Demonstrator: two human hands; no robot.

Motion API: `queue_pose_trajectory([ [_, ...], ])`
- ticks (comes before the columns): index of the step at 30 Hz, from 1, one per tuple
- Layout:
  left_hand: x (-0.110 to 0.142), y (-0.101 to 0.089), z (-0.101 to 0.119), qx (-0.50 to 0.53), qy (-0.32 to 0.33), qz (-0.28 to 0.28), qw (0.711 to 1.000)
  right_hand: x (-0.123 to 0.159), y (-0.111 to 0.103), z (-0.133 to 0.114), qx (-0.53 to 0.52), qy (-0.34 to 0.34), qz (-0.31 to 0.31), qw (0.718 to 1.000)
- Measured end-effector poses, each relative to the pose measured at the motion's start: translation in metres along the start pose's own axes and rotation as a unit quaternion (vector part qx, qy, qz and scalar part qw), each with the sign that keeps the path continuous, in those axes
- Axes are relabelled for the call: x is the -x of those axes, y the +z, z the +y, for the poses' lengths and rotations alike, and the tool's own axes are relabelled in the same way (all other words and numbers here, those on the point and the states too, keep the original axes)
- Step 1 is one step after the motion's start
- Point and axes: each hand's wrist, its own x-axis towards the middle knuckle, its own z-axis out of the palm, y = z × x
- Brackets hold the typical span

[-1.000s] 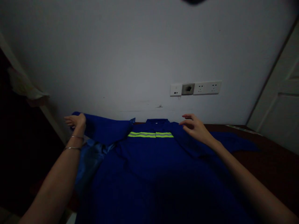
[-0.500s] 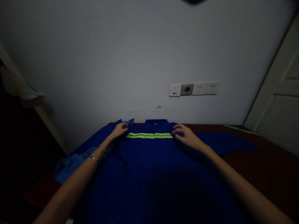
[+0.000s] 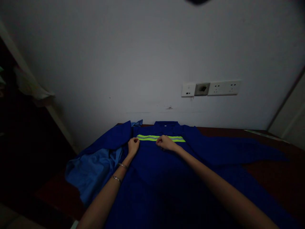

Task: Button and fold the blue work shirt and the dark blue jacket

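A dark blue work jacket [image 3: 152,168] lies spread front up, its collar toward the wall and a yellow-green reflective stripe [image 3: 146,138] across the chest. At the left end of that stripe, my left hand [image 3: 133,146] is closed, fingertips pinched on the cloth. My right hand [image 3: 166,143] is closed too, its fingers pinched together at the front opening, over the middle of the stripe. The jacket's right-side sleeve [image 3: 238,149] stretches out to the right. On the left, the other sleeve [image 3: 111,136] lies bent over lighter blue cloth [image 3: 94,173].
A dark red surface [image 3: 281,178] carries the jacket and meets a grey wall [image 3: 143,63]. Switches and sockets [image 3: 222,88] are set in the wall. A pale cloth [image 3: 33,86] hangs at the left, and a pale door [image 3: 293,108] stands at the right.
My right hand has moved left from the stripe's right end to its middle, and its fingers have closed. My left hand has come down to the stripe's left end and closed. The view has shifted.
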Motion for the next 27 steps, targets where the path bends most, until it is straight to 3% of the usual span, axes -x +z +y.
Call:
queue_pose_trajectory([
  [3, 0.005, -0.005, 0.004, -0.045, -0.025, -0.016, 0.999, -0.028, 0.020, -0.009, -0.047, 0.099, -0.024, 0.994],
  [9, 0.008, -0.006, 0.011, -0.142, -0.059, -0.039, 0.987, -0.058, 0.048, -0.013, -0.059, 0.156, -0.079, 0.983],
  [20, 0.004, -0.003, 0.010, -0.075, -0.103, -0.054, 0.990, -0.057, 0.045, -0.013, -0.099, 0.167, -0.114, 0.974],
  [27, 0.010, 0.000, 0.016, -0.096, -0.114, -0.057, 0.987, -0.057, 0.047, -0.011, -0.117, 0.168, -0.111, 0.973],
])
